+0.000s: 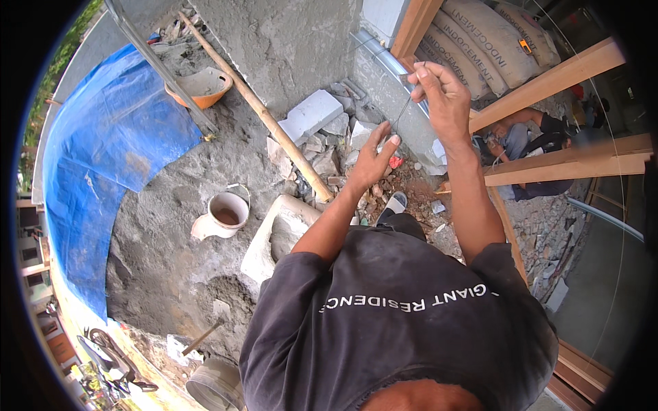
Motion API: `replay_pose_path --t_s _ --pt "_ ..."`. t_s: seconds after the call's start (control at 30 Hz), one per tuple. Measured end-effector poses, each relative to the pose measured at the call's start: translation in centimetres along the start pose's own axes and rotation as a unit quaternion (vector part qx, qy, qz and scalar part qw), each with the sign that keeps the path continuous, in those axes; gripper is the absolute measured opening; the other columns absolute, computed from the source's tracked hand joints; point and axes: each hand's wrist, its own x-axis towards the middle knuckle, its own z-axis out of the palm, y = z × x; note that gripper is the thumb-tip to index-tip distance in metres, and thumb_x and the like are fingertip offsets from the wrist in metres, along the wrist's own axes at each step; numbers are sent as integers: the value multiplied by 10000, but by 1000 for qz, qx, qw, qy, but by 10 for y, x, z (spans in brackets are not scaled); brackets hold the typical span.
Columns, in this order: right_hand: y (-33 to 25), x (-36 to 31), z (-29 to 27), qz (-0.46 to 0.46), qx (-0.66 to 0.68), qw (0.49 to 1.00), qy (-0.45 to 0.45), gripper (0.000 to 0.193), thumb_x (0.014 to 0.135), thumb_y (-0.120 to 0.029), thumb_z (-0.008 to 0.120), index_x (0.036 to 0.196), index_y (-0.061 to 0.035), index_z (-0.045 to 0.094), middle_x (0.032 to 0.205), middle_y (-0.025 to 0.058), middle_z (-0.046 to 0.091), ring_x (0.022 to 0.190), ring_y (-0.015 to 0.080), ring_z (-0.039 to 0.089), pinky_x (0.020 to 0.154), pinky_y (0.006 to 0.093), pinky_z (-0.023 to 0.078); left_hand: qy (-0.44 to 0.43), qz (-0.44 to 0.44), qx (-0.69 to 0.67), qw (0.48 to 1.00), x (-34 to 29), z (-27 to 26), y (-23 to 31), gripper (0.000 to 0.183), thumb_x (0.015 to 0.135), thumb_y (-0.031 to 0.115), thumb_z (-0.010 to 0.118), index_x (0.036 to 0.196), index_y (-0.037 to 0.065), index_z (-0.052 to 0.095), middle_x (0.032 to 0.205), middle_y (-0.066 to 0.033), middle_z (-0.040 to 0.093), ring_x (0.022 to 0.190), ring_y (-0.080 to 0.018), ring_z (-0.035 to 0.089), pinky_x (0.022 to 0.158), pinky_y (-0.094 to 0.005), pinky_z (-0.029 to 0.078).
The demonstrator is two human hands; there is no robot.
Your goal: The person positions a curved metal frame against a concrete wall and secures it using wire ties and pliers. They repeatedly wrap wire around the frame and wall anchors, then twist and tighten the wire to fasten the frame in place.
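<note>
The person's right hand (444, 92) is hovering near a wooden post (416, 26), its grip pinching a thin dark wire (404, 108) between thumb and fingers. The wire is slanting down from there, in the gap between the two hands, toward the left hand (372, 163). That hand is sitting lower, its fingertips lying close to the wire's lower end; whether its grip is grasping the wire, one cannot tell. To the left of the hands, a white block (312, 115) is resting on broken rubble (325, 162), and a bamboo pole (257, 106) is slanting past it. Farther left, an orange basin (211, 101) is sitting beside the pole, a pale bucket (211, 225) is standing on grey ground, and a blue tarp (110, 157) is spreading beyond. On the right, sacks (476, 41) are lying stacked, and a co-worker (524, 140) is partly showing between wooden beams (555, 74).
</note>
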Motion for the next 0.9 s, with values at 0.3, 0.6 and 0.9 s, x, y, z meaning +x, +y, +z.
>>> replay_pose_path --t_s 0.3,0.6,0.9 --pt "-20 33 -76 -54 121 971 199 209 888 -140 577 988 42 594 815 91 635 623 104 581 583 250 515 -76 -229 -15 970 -97 -28 -108 401 925 316 508 1194 18 514 1048 -127 629 874 -235 616 804 -308 457" --pt "-3 10 -101 -18 103 965 242 234 880 -146 592 1008 49 576 811 96 630 597 107 581 551 249 510 121 -219 -450 857 -70 -52 -51 577 932 480 214 1249 47 429 1177 -218 558 1011 -355 583 853 -483 458" --pt "13 -6 -137 7 99 944 315 209 893 -148 576 992 36 579 803 84 620 596 101 571 551 249 507 55 -182 -262 946 -68 -62 -14 426 838 -2 572 1244 11 443 1137 -123 538 673 -123 558 610 -285 498"
